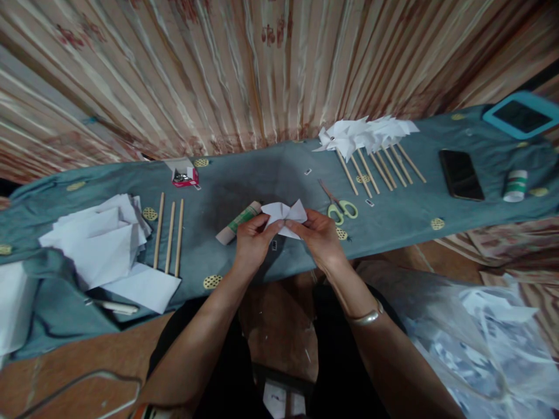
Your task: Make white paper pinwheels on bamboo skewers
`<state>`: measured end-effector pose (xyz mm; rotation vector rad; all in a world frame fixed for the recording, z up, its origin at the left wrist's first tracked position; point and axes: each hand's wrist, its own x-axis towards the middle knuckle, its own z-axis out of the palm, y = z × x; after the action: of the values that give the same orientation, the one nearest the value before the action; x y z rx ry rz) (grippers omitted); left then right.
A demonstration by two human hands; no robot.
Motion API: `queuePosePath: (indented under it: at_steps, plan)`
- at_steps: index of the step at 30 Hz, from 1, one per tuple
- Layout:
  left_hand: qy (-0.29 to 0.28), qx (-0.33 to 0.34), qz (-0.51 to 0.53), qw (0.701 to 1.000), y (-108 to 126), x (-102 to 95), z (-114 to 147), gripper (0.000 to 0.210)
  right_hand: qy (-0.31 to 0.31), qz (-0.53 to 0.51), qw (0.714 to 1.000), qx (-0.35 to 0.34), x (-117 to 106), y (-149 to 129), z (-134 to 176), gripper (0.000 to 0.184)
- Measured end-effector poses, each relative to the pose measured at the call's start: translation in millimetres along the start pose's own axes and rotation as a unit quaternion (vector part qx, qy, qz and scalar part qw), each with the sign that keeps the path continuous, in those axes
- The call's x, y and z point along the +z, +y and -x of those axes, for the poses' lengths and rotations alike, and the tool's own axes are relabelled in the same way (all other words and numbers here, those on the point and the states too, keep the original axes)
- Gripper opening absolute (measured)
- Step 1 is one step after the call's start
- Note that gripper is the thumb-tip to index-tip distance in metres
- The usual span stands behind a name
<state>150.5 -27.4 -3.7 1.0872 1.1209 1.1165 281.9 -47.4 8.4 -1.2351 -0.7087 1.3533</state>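
Observation:
Between both hands, above the cloth near the table's front edge, is a white paper pinwheel [285, 213] with its corners folded toward the middle. My left hand [254, 238] pinches its left side, and my right hand [321, 233] grips the right side. Both thumbs press close to the centre. Behind my left hand lies a green and tan tube [239, 222]. Scissors with light green handles [342, 210] rest just beyond my right hand. Whether a pin sits in the paper's centre cannot be made out.
On the left are stacked white paper sheets [100, 238], wooden sticks [169, 235] and a small open box of metal pins [184, 176]. Several finished pinwheels on sticks [371, 139] lie at the back right. Farther right are a phone [461, 174], a glue bottle [516, 185] and a blue-framed tablet [522, 114].

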Motion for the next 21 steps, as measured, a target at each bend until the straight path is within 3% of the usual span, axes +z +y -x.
queuePosePath:
  at_steps: [21]
  plan:
    - [0.016, -0.005, -0.030, 0.999, 4.7, 0.6, 2.8, 0.020, -0.004, 0.006, 1.000, 0.000, -0.1, 3.0, -0.1, 0.026]
